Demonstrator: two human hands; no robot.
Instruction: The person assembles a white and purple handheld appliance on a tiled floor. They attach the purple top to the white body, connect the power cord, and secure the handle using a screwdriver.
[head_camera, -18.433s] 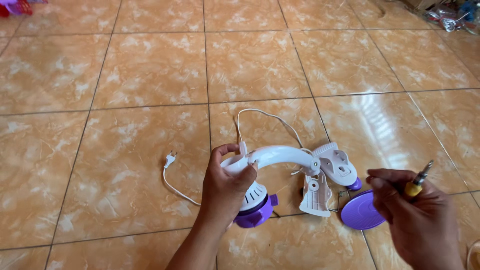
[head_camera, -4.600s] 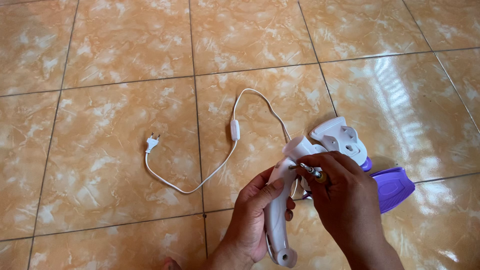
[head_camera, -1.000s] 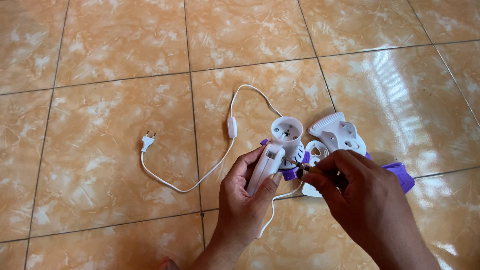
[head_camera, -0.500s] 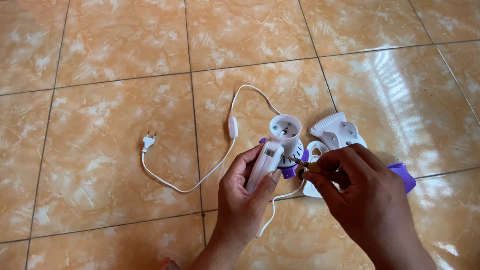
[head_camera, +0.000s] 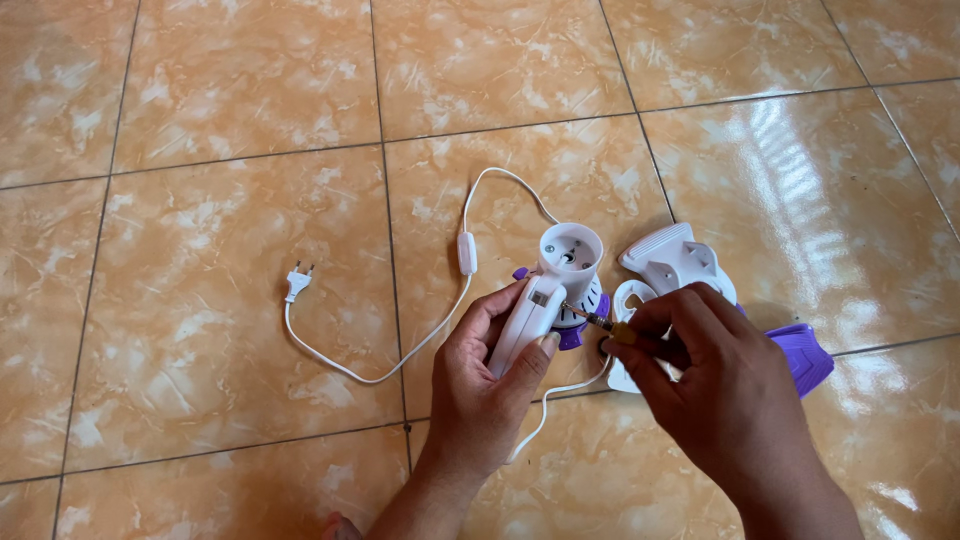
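Both of your hands met over the floor: your left hand (head_camera: 480, 385) wrapped its fingers around the white handle piece (head_camera: 530, 320), whose long axis ran up and away from you to its round socket end. Your right hand (head_camera: 720, 385) pinched a small screwdriver (head_camera: 598, 322) just right of that handle, its tip pointing left and touching the handle's side.

We seem to be in a home; glossy orange marbled floor tiles (head_camera: 200, 250) fill our view; small white appliance parts (head_camera: 670, 265) lie on them.
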